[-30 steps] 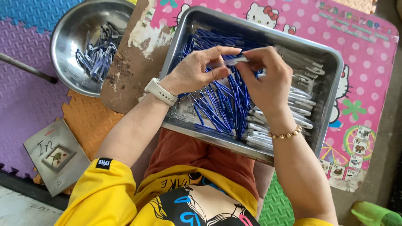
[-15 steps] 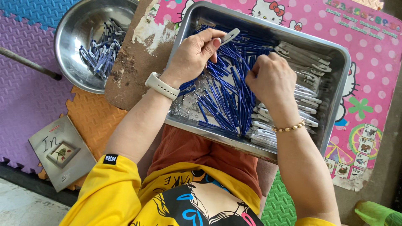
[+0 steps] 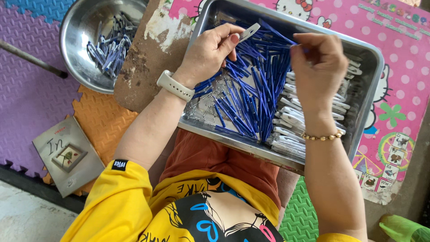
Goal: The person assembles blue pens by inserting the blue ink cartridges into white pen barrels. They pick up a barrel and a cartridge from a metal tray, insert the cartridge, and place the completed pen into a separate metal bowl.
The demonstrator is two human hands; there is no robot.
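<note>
Far on the left I see a round shiny metal bowl (image 3: 85, 40) with a few blue and white pen parts in it, resting on the foam floor mat (image 3: 31, 94). Next, my left hand (image 3: 210, 54) pinches a small grey-white pen piece (image 3: 247, 32) over the big rectangular metal tray (image 3: 367, 85) on my lap. Thin blue pen refills (image 3: 251, 98) fill the tray's middle. My right hand (image 3: 318, 67) is closed on one blue refill; white pen shells (image 3: 291, 130) lie under it.
</note>
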